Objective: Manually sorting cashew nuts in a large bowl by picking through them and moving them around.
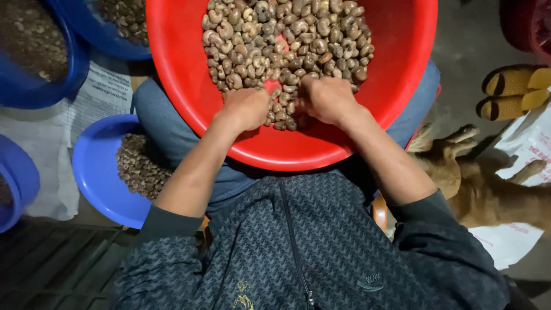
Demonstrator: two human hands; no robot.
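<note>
A big red basin (pixel 189 97) rests on my lap and holds a heap of pale brown cashew nuts (pixel 287 40). My left hand (pixel 248 108) and my right hand (pixel 326 99) lie knuckles up at the near edge of the heap, fingers curled down among the nuts. The fingertips are hidden in the nuts, so I cannot tell whether either hand holds any. The hands are close together, a narrow strip of nuts between them.
A blue bowl (pixel 94 172) of darker nuts sits at my left knee. More blue bowls (pixel 34 69) with nuts stand at the upper left on printed paper. A tan dog (pixel 488 189) lies at my right. Yellow striped socked feet (pixel 513 89) show at the far right.
</note>
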